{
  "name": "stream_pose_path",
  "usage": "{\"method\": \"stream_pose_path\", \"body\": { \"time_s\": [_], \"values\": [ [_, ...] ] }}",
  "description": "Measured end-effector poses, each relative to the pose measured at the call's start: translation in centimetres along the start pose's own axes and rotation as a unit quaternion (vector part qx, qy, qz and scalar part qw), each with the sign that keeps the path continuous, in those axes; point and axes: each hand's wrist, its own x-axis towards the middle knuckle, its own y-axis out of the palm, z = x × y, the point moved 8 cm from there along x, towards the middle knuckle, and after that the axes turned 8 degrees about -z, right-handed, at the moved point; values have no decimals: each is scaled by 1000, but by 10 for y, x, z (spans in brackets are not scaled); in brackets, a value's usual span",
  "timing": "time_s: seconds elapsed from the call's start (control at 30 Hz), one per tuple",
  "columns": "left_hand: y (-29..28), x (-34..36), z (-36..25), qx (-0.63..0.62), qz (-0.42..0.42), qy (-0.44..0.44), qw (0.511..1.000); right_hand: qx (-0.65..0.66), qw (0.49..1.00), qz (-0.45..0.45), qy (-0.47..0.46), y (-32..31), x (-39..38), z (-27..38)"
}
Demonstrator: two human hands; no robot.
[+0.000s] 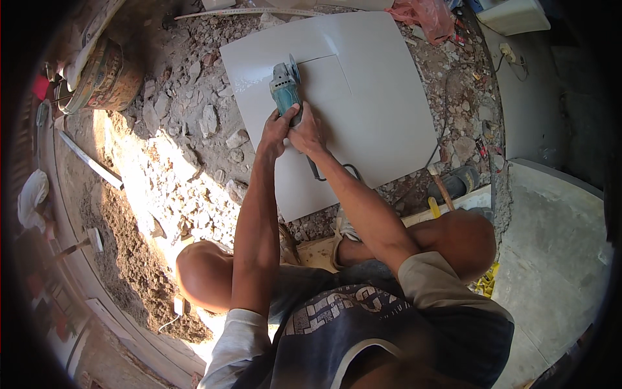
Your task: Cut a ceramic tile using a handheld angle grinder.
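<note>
A teal angle grinder (286, 96) is held over a large pale tile (382, 123) that lies on the rubble. Wrapped round the grinder's body from the left is my left hand (276, 134). My right hand (307, 135) grips its rear end, close beside the left. The cutting disc (295, 68) stands edge-on at the front of the tool, near one end of a thin dark line on the tile. That line runs right, then turns down at a corner. The black power cord (315, 170) trails from the grinder across the tile. Whether the disc touches the tile or spins, I cannot tell.
Broken rubble (188, 84) surrounds the tile. At the upper left stands a stained bucket (109, 78). A pink plastic bag (424, 18) lies at the upper right. A wooden-handled tool (442, 188) rests near my right knee, and a concrete ledge (551, 253) runs along the right.
</note>
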Motion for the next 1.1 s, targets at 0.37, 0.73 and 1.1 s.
{"method": "stream_pose_path", "body": {
  "time_s": [0.37, 0.73, 1.1],
  "values": [
    [-3, -2, -2, 26, -8, -12, 1000, -14, 999, -21, -30, 2, 5, 1],
    [-1, -3, -3, 9, -8, -13, 1000, -30, 999, -23, -30, -2, 0, 2],
    [1, -6, -6, 16, -21, -10, 1000, -21, 999, -23, -36, -1, 3, 1]
  ]
}}
